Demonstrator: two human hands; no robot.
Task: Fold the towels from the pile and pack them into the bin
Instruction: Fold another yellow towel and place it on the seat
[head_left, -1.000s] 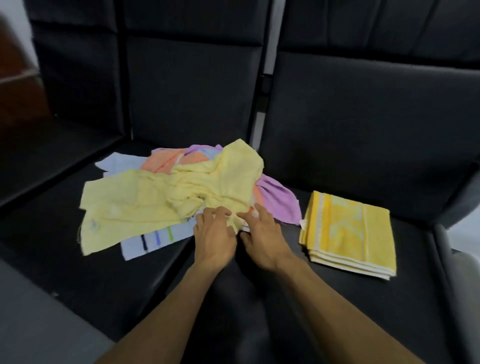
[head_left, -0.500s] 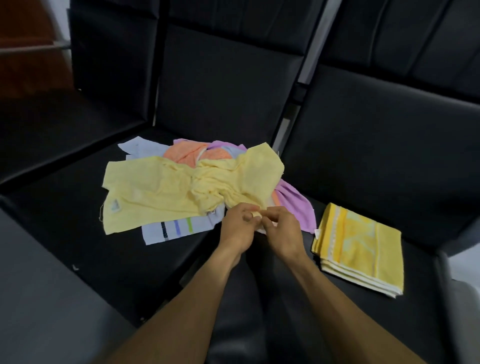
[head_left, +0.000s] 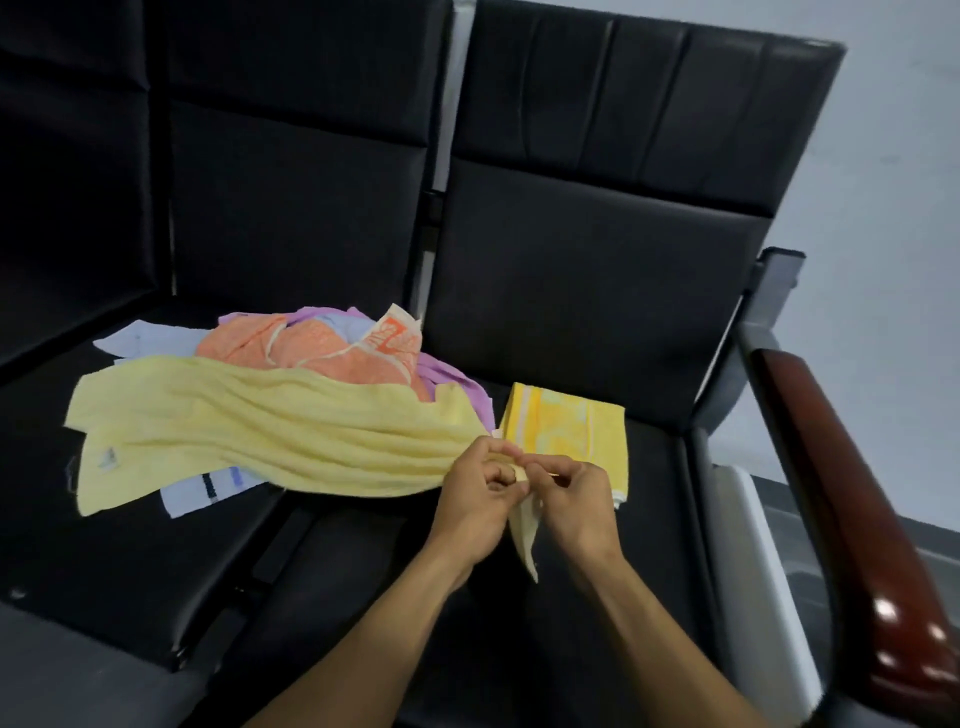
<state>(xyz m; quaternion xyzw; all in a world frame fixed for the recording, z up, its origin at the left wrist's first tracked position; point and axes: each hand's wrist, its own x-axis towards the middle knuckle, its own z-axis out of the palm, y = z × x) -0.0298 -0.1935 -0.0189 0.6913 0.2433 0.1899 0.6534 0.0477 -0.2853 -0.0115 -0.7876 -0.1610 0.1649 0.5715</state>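
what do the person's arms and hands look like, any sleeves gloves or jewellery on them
Both forearms are bare as far as the frame shows, with no sleeve edge in view. The left hand and right hand are bare too: no gloves, no watch or wristband on either wrist. No ring stands out on the fingers, though they are too small and blurred to be sure.

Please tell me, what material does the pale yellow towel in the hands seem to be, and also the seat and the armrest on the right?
The pale yellow towel looks like soft cotton terry: matte, limp, falling in ripples. The seat seems padded black leather or vinyl, smooth with stitched panels and a faint sheen. The armrest looks like dark red varnished wood, since it shows bright glossy highlights, though it could be lacquered plastic.
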